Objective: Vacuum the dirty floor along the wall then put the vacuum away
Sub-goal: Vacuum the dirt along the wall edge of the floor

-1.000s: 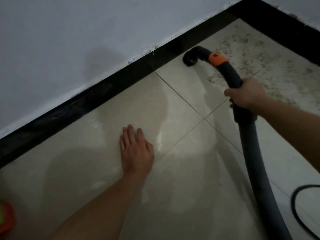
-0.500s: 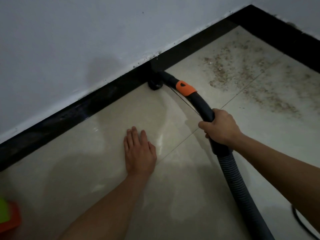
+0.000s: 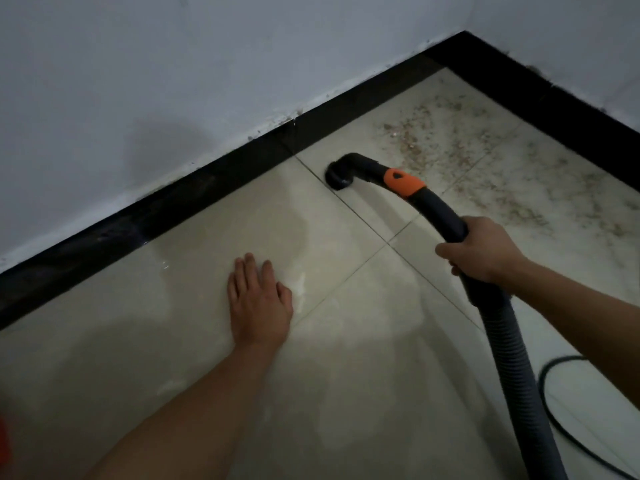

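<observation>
L hand (image 3: pixel 258 306) lies flat on the beige floor tile (image 3: pixel 138 341), fingers straight, palm down, holding nothing; prob. bracing. Black skirting (image 3: pixel 173 209) runs behind it. Vacuum nozzle (image 3: pixel 339 176) sits mouth-down on the tile, just beside the skirting, near a grout line. Past the orange collar (image 3: pixel 403 181), R hand (image 3: pixel 481 251) wraps the curved handle (image 3: pixel 440 209): rigid, likely light enough for 1 hand, best spot to steer. Ribbed hose (image 3: pixel 512 368) below looks floppy, a poor hold. Dirt patch (image 3: pixel 485 161) toward the corner isn't cleaned yet.
</observation>
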